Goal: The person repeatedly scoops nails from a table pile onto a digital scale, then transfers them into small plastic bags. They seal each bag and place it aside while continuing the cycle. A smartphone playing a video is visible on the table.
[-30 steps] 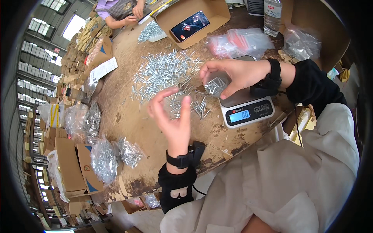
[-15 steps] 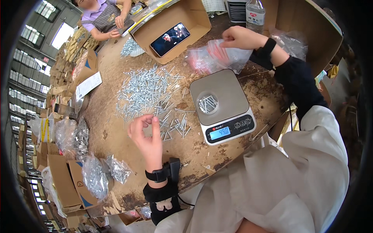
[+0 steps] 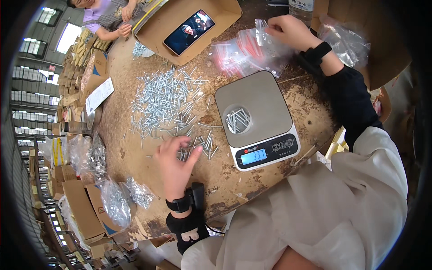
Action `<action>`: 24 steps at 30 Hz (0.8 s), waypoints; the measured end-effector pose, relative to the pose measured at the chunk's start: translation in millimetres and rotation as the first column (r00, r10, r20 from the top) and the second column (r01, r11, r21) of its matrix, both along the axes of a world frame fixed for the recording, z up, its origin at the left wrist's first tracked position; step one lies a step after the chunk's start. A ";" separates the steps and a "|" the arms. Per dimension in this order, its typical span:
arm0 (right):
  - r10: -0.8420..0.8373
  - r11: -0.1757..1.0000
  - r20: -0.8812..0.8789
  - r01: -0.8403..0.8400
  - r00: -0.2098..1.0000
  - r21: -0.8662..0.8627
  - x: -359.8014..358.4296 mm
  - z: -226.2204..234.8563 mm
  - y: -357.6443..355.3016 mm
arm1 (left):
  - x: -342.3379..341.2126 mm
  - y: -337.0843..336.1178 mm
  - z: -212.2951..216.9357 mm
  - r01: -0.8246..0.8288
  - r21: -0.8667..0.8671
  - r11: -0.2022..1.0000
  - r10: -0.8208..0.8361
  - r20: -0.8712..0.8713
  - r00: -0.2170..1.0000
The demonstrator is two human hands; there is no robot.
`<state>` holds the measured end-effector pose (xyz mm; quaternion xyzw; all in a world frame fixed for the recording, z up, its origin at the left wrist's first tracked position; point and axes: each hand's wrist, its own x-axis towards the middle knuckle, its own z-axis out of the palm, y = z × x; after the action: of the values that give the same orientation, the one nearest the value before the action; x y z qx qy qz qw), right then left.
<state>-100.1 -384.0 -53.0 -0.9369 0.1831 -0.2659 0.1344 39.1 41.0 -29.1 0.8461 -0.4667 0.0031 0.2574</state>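
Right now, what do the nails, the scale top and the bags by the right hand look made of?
Nails: bright silvery metal, glinting. Scale top: smooth matte grey, metal or plastic, unclear. Bags: thin clear plastic film, crinkled and see-through.

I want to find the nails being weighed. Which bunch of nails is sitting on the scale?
The small bunch of nails on the grey scale. The big pile lies on the table, and the left hand touches a third bunch.

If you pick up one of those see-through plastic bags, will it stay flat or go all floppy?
Probably floppy: the clear plastic bags under the right hand look thin and crinkled. They likely feel very light and seem empty. Their shiny film may be slippery, so one could slide off the pile.
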 end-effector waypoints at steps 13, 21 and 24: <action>0.760 0.634 0.278 -0.764 0.587 -0.120 -38.4 66.8 157.1 | -70.3 -20.9 28.8 0.119 -0.394 0.912 -0.294 -0.421 0.858; 0.754 0.641 0.272 -0.761 0.598 -0.105 -43.2 55.6 177.0 | -84.7 -37.8 20.2 0.253 -0.378 0.891 -0.414 -0.447 0.793; 0.810 0.570 0.335 -0.782 0.482 -0.252 -40.3 58.8 183.1 | -77.9 -31.9 10.6 0.352 -0.382 0.854 -0.499 -0.413 0.762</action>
<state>-140.4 -201.0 5.8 -0.8385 -0.3131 -0.3713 0.2470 -38.8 9.1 -18.5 0.6423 -0.5603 -0.2077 0.4799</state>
